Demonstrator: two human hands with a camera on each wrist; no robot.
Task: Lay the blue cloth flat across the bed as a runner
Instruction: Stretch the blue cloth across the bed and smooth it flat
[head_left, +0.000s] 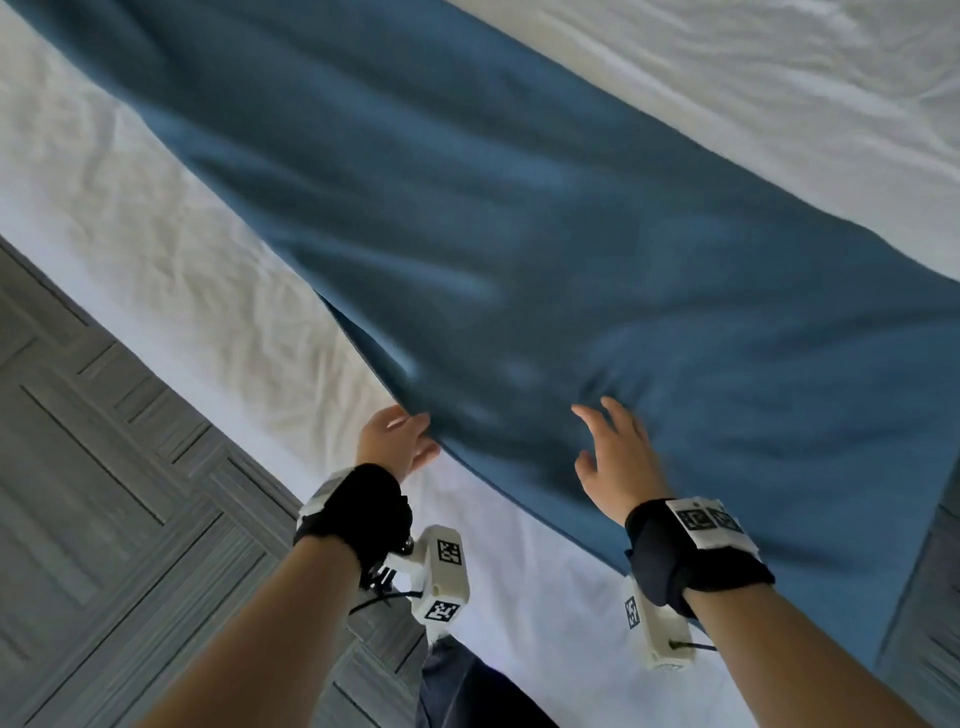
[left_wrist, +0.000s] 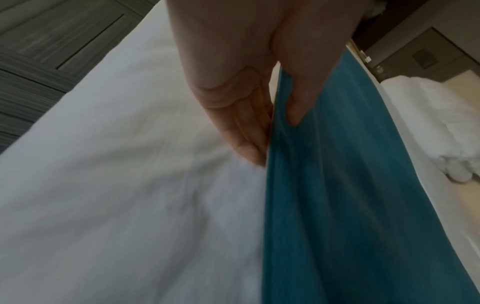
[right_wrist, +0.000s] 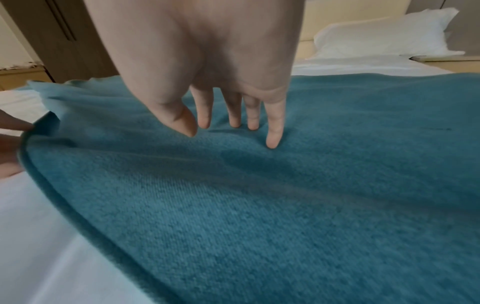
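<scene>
The blue cloth stretches as a long band across the white bed, from the far left to the near right. My left hand pinches its near left edge, thumb on top and fingers beneath, lifting that edge a little. In the left wrist view the left hand holds the blue cloth between thumb and fingers. My right hand hovers over the cloth with fingers spread and straight. In the right wrist view the right hand has its fingertips just touching the blue cloth.
Grey patterned floor lies left of the bed. A white pillow sits against the beige headboard. A wooden wardrobe stands beyond the bed. More white bedding is bunched at the far side.
</scene>
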